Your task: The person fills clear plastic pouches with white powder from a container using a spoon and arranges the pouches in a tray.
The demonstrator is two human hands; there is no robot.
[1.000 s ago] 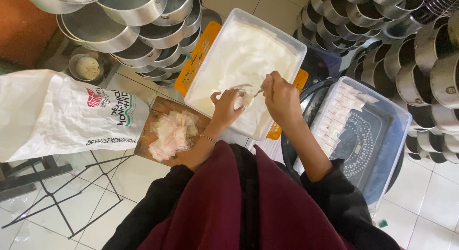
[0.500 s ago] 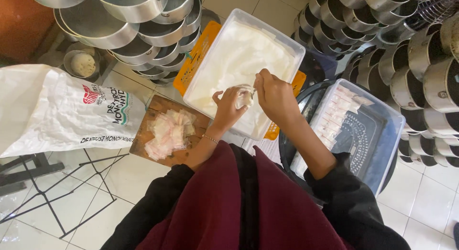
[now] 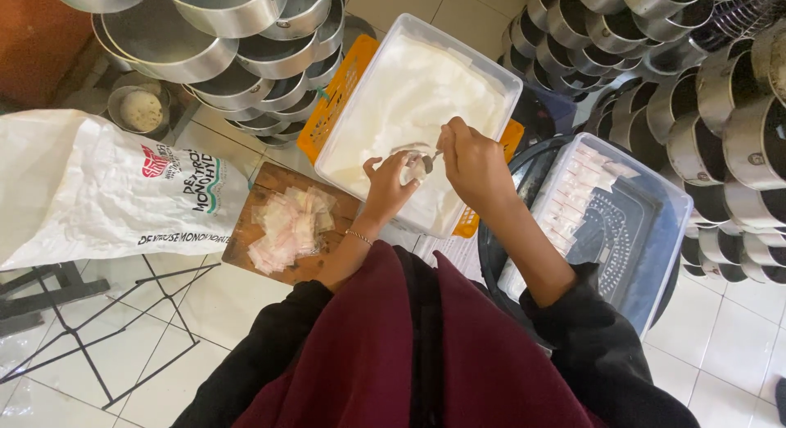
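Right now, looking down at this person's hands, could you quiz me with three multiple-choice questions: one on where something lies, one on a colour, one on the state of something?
1. Where does the pile of small clear bags lie?
A. on the wooden board
B. inside the white tub
C. on the sack

2. What colour is the crate under the white tub?
A. green
B. orange
C. black

3. What is the right hand doing?
A. resting flat on the floor
B. lifting a metal pan
C. holding a spoon at the small bag in the left hand

Answers:
1. A, the bags lie on the wooden board beside the white sack.
2. B, orange edges show on both sides of the tub.
3. C, the spoon meets the small bag pinched in the left hand over the white powder.
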